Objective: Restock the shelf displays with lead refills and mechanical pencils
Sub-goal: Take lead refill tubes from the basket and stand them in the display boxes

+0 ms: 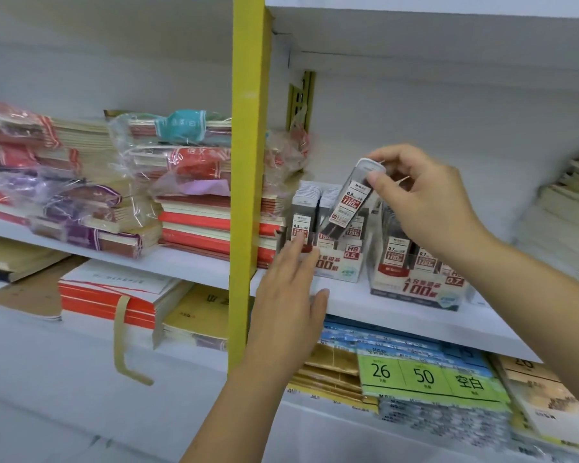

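Observation:
My right hand [422, 198] pinches the white cap end of a lead refill case [350, 202], held tilted above the 0.5 HB display box [340, 264] on the white shelf [398, 315]. Several more refill cases [303, 217] stand upright in that box. My left hand [290, 295] is flat, its straight fingers against the box's front left corner. Just to the right stands a 0.7 display box [418, 282] with more cases in it.
A yellow upright post [248, 162] divides the shelving just left of the boxes. Stacks of notebooks in plastic wrap [141, 182] fill the left bay. Paper pads and green price labels [425, 379] lie on the shelf below. More books [569, 208] are stacked at far right.

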### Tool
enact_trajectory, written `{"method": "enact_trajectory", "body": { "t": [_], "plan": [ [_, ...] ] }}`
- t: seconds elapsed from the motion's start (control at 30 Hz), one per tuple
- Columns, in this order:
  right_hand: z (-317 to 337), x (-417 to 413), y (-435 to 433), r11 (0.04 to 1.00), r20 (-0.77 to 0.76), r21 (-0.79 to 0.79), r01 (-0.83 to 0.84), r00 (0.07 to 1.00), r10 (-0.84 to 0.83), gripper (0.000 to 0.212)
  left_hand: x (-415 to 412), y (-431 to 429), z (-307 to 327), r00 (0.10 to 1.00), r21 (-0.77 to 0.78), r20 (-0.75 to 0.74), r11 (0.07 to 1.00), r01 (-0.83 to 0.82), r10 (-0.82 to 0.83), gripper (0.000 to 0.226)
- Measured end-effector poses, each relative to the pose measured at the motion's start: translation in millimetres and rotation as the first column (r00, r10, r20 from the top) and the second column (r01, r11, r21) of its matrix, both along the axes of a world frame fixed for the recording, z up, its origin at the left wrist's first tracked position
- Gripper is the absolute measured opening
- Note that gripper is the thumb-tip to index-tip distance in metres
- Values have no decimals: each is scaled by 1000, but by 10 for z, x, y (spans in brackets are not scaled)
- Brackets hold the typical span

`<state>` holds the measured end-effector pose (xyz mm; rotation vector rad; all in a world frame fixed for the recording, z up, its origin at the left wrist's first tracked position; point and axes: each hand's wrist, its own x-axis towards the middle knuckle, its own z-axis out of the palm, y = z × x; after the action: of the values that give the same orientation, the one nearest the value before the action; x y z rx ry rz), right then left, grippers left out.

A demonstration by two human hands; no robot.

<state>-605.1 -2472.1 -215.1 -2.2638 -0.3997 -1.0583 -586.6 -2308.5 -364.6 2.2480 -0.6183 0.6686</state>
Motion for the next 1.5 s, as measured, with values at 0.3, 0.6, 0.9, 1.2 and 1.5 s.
{"method": "enact_trajectory", "body": {
  "t": [0.3, 0.6, 0.9, 1.2, 1.5],
  "plan": [
    [-45, 236, 167, 940, -110, -320, 120, 981, -163, 16, 55, 53, -60, 999, -8, 13, 999, 39, -39, 62],
    [-185, 36, 154, 781, 130, -555, 286, 957, -259, 28, -92, 38, -110, 997, -53, 67, 998, 45, -41, 51],
    [-2291, -1235, -341, 998, -403, 54, -32, 914, 51, 14, -871, 88, -1291, 898, 265, -375, 902, 342, -230, 41],
    [-5013, -2040, -807, 974, -997, 68, 214, 61, 56, 27, -1426, 208, -3333, 448, 236, -893, 887, 397, 37, 45],
    [-5712, -1934, -855, 942, -977, -169, -289, -78, -199, 41, -1297, 252, -4002, 473, 383, -870, 790, 479, 135, 73]
  ]
}}
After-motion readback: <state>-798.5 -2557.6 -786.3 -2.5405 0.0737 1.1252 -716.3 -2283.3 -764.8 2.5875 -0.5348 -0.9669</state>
